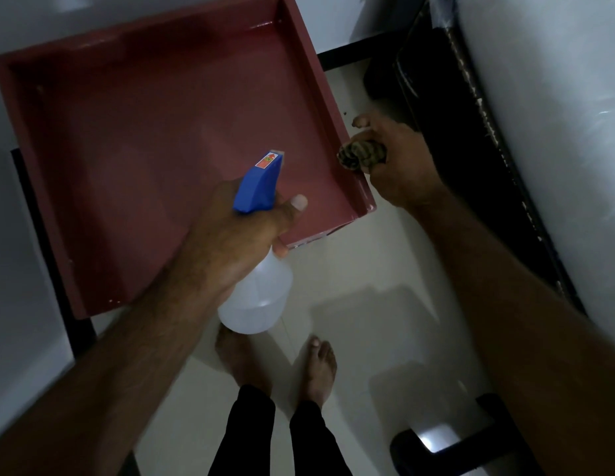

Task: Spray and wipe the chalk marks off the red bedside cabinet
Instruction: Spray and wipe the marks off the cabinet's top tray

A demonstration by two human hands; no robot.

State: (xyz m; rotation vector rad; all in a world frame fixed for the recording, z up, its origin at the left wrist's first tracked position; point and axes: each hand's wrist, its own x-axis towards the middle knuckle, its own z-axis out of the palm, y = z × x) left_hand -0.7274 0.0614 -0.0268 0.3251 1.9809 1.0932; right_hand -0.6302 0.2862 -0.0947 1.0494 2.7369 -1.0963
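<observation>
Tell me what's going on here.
A person stands over the red bedside cabinet. The left hand grips a spray bottle, its blue nozzle aimed over the cabinet top. The right hand holds a bunched cloth by the cabinet's right edge, off the top. It looks like the spraying stage.

bedside cabinet [144, 139]: on the floor [385, 269], far left, with the wall [76, 15] behind and to its left; a raised rim runs round its top.
spray bottle [256, 304]: in the left hand [230, 242], above the cabinet's near right edge, nozzle over the top, body over the floor.
cloth [361, 154]: in the right hand [395, 159], at the cabinet's right rim near the front corner.
bed [539, 132]: right of the cabinet, a strip of floor between.
feet [316, 369]: on the floor before the cabinet, below the bottle.
</observation>
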